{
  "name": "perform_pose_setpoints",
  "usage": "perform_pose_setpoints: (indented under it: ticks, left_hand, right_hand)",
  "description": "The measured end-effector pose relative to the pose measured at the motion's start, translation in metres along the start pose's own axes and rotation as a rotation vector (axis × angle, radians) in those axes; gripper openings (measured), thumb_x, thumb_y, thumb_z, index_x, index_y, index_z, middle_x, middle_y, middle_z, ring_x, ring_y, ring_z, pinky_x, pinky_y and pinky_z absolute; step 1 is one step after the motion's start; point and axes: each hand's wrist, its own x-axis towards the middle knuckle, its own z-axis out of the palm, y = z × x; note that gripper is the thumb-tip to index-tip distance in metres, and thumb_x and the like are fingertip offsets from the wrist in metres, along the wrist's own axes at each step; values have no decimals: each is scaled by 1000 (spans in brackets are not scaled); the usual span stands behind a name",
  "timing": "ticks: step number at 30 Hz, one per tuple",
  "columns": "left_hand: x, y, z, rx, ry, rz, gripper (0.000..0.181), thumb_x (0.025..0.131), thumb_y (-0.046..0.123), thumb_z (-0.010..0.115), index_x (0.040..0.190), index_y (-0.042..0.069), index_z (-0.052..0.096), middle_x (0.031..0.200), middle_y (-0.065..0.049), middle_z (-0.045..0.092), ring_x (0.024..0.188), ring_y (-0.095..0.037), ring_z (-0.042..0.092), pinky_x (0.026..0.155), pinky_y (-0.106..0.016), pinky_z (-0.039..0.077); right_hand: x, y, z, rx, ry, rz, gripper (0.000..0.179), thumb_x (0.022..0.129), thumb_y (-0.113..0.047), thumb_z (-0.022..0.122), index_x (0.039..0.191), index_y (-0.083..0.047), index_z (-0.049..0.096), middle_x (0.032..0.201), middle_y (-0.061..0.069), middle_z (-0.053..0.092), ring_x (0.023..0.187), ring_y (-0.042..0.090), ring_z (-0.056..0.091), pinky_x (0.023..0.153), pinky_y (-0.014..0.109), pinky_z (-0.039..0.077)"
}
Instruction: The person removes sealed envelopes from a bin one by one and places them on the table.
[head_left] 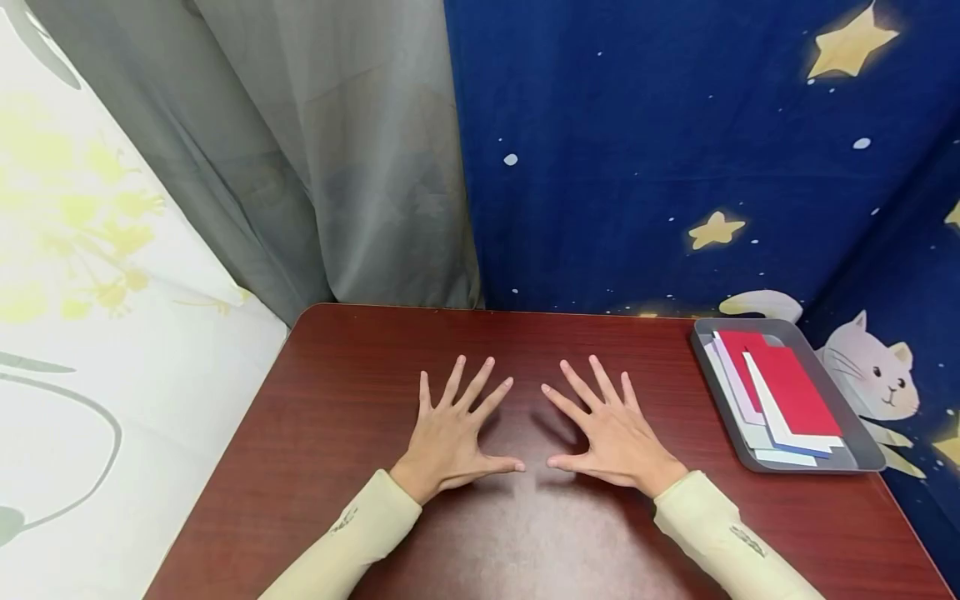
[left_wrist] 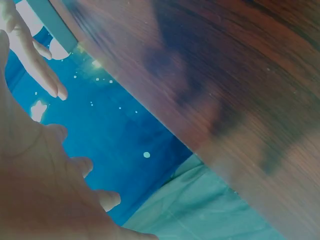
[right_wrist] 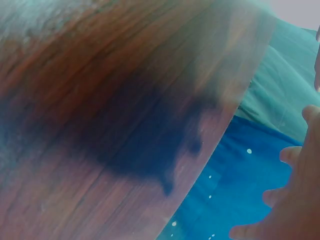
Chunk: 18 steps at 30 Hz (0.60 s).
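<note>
Both hands hover above the dark red-brown wooden table [head_left: 360,400], fingers spread wide and straight, holding nothing. The left hand [head_left: 450,437] is left of the table's middle; the right hand [head_left: 618,437] mirrors it, with a gap between the two thumbs. Shadows of the hands fall on the tabletop below them. In the left wrist view the left hand [left_wrist: 45,180] fills the lower left, and the right hand's fingers show at upper left. At the right edge of the right wrist view is the right hand [right_wrist: 295,200], with its fingertips apart.
A grey tray [head_left: 862,454] at the table's right side holds red cards [head_left: 795,392] over several white, lilac and blue sheets. Behind the table hang a grey curtain [head_left: 375,167] and a blue starry curtain [head_left: 600,167]. A white floral cloth [head_left: 150,400] is at left.
</note>
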Motion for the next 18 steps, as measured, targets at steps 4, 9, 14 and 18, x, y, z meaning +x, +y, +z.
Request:
perform_pose_setpoints:
  ticks: [4, 9, 14, 18]
  left_hand:
    - [0, -1, -1, 9, -41, -21, 120, 75, 97, 65, 174, 34, 36, 184, 0, 16, 168, -41, 11, 119, -84, 15]
    - [-1, -3, 0, 4, -43, -32, 121, 76, 97, 64, 174, 34, 35, 184, 1, 13, 168, -40, 10, 121, -82, 12]
    - [-2, -4, 1, -4, -30, -36, 119, 76, 96, 66, 173, 33, 38, 184, 0, 14, 168, -40, 11, 121, -82, 11]
    - [-2, -5, 2, 9, -33, -36, 120, 76, 97, 64, 174, 34, 36, 184, 1, 13, 168, -39, 10, 121, -82, 12]
  right_hand:
    - [-2, 1, -1, 2, -8, 15, 105, 85, -83, 73, 172, -34, 41, 185, 2, 12, 167, 46, 3, 115, 87, 17]
    - [-4, 3, -3, -3, -28, 28, 104, 86, -83, 72, 172, -34, 40, 185, 1, 10, 168, 45, 1, 117, 86, 15]
    - [-6, 5, -3, -8, -19, 31, 104, 85, -83, 72, 171, -34, 42, 184, 3, 13, 167, 45, 3, 116, 86, 16]
    - [-7, 8, -2, -26, -10, 31, 104, 85, -84, 72, 171, -34, 42, 184, 4, 15, 167, 47, 6, 115, 86, 18]
